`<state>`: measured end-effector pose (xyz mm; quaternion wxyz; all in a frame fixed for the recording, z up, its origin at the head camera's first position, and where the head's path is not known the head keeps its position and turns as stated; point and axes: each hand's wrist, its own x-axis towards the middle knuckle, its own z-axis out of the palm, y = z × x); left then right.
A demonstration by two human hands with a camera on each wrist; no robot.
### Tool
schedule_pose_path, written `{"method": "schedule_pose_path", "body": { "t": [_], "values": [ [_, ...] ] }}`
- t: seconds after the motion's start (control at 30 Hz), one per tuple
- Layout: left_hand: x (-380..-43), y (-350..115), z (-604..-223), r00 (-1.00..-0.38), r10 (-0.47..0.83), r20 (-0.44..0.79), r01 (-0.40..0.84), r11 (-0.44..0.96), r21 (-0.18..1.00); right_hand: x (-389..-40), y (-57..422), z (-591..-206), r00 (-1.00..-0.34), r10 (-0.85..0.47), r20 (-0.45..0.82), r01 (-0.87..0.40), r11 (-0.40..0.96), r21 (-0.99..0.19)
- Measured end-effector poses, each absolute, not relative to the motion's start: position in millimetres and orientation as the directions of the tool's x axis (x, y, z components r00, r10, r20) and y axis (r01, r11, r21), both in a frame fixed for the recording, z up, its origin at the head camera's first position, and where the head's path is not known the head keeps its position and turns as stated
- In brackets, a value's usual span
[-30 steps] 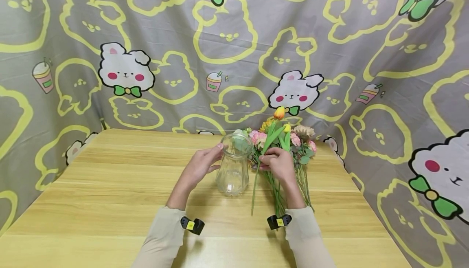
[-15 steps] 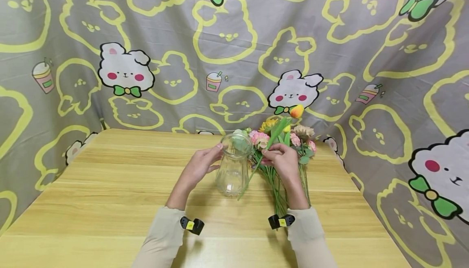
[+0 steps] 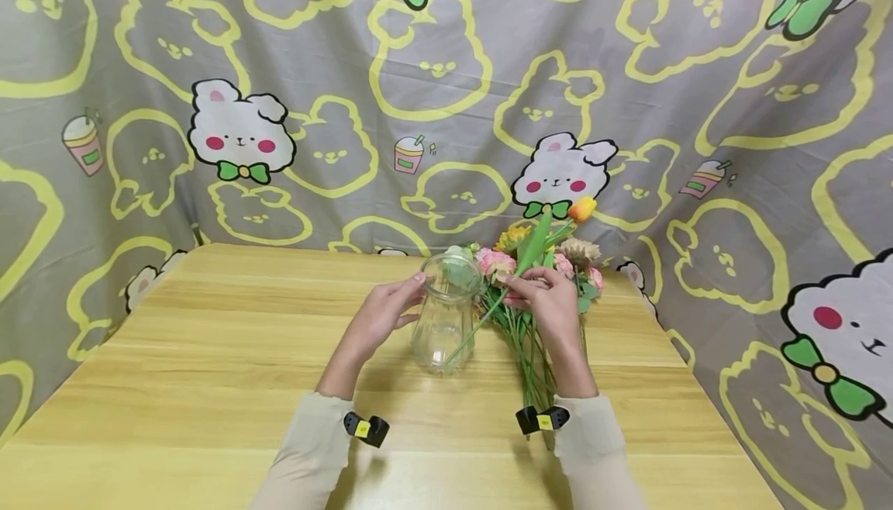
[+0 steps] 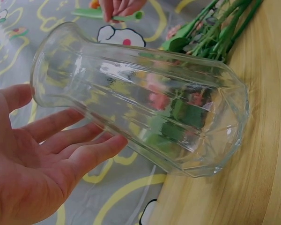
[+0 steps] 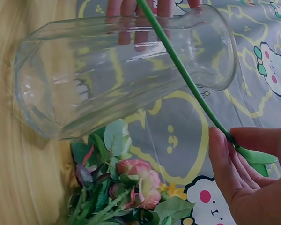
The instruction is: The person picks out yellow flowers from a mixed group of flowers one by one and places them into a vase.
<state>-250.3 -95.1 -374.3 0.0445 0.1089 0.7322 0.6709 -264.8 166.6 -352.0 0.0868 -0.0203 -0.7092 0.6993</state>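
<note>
Left hand (image 3: 377, 312): fingers extended, loosely spread beside a tall, clear, faceted glass vase (image 3: 434, 324), thumb tip at its rim. Right hand (image 3: 551, 304): thumb and fingers pinch the stem of a long-leaved tulip with an orange-yellow head (image 3: 533, 246).

Change over one second: the tulip goes from near upright to a clear slant. Its head has swung to the right, its lower stem to the left, now overlapping the vase's base in the head view. The right hand has drifted slightly right; left hand and vase match their earlier positions.

Position: the vase stands upright between the hands, mouth up. The tulip stem runs outside the glass; whether it touches, I cannot tell.

Count: two hands, one vase, one tulip held. Just right of the vase, one mixed bunch of flowers (image 5: 136, 187) with green stems; three pink blooms, one yellow and one beige discernible from the head view, others too overlapped to count. Two beige sleeves, two black wrist bands (image 3: 366, 429) with yellow labels. One pale wood-grain table (image 3: 209, 401); behind it, grey cloth (image 3: 335, 14) printed with cartoon animals.
</note>
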Motion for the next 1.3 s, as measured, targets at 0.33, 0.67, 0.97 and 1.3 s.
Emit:
{"method": "schedule_pose_path", "body": {
  "t": [0.33, 0.67, 0.97, 1.3],
  "values": [
    [-252, -96, -373, -0.971, 0.221, 0.087, 0.104, 0.066, 0.992, -268, 177, -333, -0.985, 0.118, 0.124, -0.130, -0.050, -0.990],
    [-252, -93, -376, -0.973, 0.221, 0.070, 0.087, 0.067, 0.994, -273, 184, -302, -0.977, 0.100, 0.186, -0.190, -0.025, -0.982],
    [-251, -95, -375, -0.973, 0.217, 0.076, 0.095, 0.082, 0.992, -283, 188, -280, -0.965, 0.140, 0.223, -0.229, -0.035, -0.973],
    [-251, -97, -374, -0.968, 0.234, 0.087, 0.109, 0.082, 0.991, -290, 174, -277, -0.935, 0.210, 0.286, -0.300, -0.035, -0.953]
  ]
}}
